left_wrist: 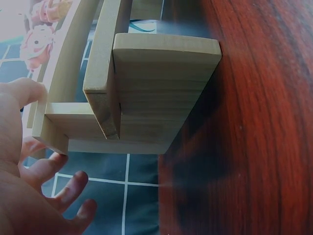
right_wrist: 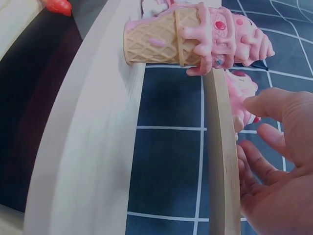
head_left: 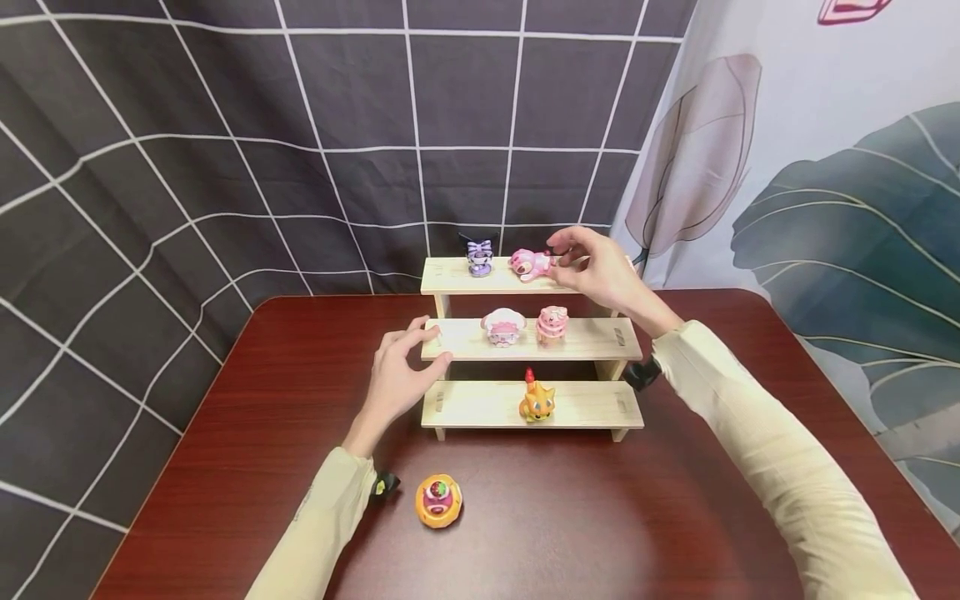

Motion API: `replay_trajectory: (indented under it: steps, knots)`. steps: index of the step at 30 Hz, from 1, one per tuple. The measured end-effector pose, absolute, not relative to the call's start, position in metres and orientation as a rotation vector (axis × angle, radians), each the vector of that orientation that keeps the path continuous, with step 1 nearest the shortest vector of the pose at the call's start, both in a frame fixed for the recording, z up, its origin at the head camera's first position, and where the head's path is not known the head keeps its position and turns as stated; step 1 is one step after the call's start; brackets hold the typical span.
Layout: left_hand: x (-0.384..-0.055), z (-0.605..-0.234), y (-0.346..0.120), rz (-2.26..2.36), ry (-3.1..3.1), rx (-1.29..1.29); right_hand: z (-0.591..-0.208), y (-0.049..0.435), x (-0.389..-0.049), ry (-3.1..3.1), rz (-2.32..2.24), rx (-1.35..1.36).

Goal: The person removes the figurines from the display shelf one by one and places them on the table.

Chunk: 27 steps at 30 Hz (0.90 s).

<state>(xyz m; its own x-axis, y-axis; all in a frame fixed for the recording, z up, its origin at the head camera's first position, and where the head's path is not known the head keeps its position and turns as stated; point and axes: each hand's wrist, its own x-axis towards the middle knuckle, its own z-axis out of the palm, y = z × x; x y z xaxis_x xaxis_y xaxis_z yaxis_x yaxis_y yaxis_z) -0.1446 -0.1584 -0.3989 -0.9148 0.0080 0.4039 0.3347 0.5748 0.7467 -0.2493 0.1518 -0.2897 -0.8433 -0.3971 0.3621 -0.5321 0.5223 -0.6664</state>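
A three-tier wooden display stand stands on the table. My left hand holds the left end of its middle tier, thumb at the front edge and the other fingers spread behind. On the top tier a pink figurine lies on its side. My right hand pinches the figurine's right end; the fingers partly hide it. A purple figurine stands to its left. The middle tier bears a white-and-pink figurine and a pink ice-cream-cone figurine. On the bottom tier sits an orange figurine.
A round orange toy with a strawberry-like top lies on the reddish-brown table, in front of the stand and near my left sleeve. Behind the stand hangs a dark cloth with a white grid; a leaf-patterned curtain hangs at the right.
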Motion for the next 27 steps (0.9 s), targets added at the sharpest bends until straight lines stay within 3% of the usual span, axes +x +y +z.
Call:
replay_trajectory:
  steps: [27]
  knots:
    - [-0.1451,-0.3997,-0.1578,-1.276,-2.447,-0.275,-0.2885,0.1425,-0.2545,-2.692,1.251,0.797]
